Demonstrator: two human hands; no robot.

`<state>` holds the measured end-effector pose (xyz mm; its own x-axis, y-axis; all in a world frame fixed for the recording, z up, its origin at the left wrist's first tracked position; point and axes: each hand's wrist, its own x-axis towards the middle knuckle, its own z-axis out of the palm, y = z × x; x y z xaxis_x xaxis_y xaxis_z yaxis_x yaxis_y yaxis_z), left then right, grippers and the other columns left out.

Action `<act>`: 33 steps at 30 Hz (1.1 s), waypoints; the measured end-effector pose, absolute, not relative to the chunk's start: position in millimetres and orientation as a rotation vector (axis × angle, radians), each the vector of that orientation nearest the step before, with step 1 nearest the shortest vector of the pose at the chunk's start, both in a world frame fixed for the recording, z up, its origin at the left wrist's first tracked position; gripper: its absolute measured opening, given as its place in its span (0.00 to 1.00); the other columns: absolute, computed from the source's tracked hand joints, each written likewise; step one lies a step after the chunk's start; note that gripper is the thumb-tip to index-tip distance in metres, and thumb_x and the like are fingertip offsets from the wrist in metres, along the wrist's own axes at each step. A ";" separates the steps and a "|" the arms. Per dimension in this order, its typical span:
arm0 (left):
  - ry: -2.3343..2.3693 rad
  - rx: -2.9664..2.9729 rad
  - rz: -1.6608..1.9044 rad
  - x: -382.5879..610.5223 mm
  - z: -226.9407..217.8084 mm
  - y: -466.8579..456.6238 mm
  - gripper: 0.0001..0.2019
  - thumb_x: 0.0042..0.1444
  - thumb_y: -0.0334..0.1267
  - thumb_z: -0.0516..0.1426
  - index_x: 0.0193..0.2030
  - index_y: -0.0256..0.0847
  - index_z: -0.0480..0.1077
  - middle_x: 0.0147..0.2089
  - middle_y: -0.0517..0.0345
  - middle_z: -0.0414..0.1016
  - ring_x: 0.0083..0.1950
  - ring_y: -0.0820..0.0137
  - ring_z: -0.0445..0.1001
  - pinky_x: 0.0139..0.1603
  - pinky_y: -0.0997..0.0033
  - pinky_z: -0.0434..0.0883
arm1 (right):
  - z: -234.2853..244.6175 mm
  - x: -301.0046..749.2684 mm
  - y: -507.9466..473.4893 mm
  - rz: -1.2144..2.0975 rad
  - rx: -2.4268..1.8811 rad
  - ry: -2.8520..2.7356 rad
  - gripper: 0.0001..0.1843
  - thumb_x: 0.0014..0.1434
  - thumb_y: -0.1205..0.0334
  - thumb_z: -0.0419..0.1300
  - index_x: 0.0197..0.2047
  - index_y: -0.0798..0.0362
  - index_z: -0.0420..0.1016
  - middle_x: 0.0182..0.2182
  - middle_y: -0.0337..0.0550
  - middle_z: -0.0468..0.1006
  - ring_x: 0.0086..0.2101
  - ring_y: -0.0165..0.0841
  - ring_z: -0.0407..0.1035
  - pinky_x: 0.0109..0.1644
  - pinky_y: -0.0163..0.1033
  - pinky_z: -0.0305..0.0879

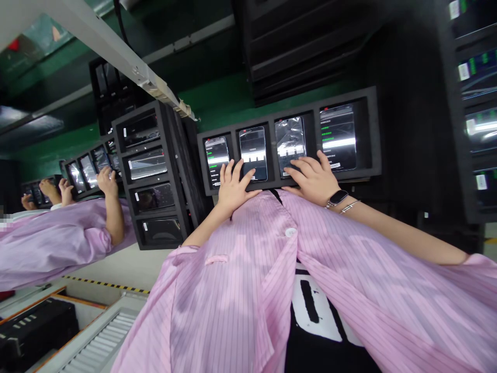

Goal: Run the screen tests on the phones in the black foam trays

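In front of my body lies a black tray (373, 132) with several compartments, each holding a smartphone. My left hand (235, 187) is at the near edge with fingers spread, over the lower ends of the leftmost phone (216, 150) and the second phone (253, 145). With fingers apart, my right hand (316, 178) reaches across the bottom of the third phone (290, 137). One of its fingertips lies by the lower left corner of the rightmost phone (338, 129). Green text lines show on the two outer screens. Neither hand grips anything; whether the fingertips press the glass is hard to tell.
Left of my tray stands a stack of black phone trays (149, 155). Further left, a co-worker's hand (107, 181) hovers by another tray. A pale metal beam (128, 62) crosses overhead. Dark stacked trays (303, 62) rise behind; more phones (479, 127) sit at right.
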<state>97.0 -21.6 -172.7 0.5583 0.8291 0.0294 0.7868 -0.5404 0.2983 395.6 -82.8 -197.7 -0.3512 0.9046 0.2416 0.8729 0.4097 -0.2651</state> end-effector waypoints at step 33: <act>1.331 2.518 0.208 95.2 -173.1 -21.1 0.37 0.57 0.72 0.61 0.65 0.52 0.76 0.77 0.44 0.66 0.81 0.42 0.59 0.82 0.29 0.49 | -192.2 394.3 -84.8 0.271 -1.603 -2.299 0.29 0.74 0.37 0.53 0.62 0.50 0.78 0.62 0.53 0.76 0.64 0.50 0.64 0.77 0.68 0.47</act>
<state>95.2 -21.1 -173.1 0.5641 0.8257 -0.0058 0.7846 -0.5338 0.3154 394.3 -84.8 -192.2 -0.3158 0.9361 0.1548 0.8746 0.3505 -0.3351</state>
